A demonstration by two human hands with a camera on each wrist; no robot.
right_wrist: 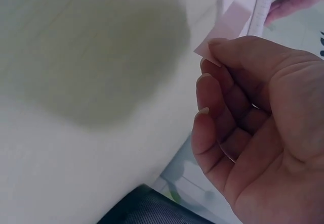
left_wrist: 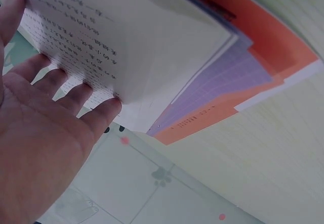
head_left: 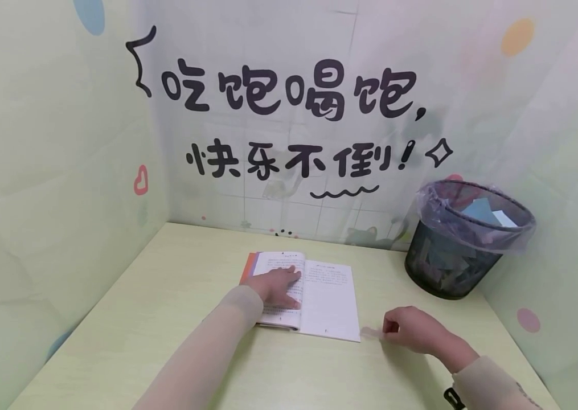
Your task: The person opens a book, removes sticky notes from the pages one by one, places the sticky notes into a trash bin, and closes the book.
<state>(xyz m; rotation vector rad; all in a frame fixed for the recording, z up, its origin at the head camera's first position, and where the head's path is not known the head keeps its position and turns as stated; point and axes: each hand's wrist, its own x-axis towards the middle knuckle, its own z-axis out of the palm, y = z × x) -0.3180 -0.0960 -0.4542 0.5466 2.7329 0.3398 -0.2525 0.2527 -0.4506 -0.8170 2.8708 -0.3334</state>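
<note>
An open book point(head_left: 331, 302) lies on the table, its pages printed with text and its orange-and-purple cover edge point(left_wrist: 223, 82) showing at the left. My left hand point(head_left: 279, 287) rests on the left page with spread fingers, and the fingertips point(left_wrist: 112, 105) touch the paper in the left wrist view. Just right of the book, my right hand point(head_left: 418, 331) is raised over the table. Between thumb and index finger it pinches a small pale pink paper slip point(right_wrist: 230, 24); the other fingers are curled. The slip points toward the book's lower right corner.
A black mesh wastebasket point(head_left: 417, 265) with a clear plastic liner stands at the back right of the table, holding blue and white paper pieces point(head_left: 480, 210). Fabric walls point(head_left: 289, 213) with printed writing enclose the table point(head_left: 135, 296) at the back and sides.
</note>
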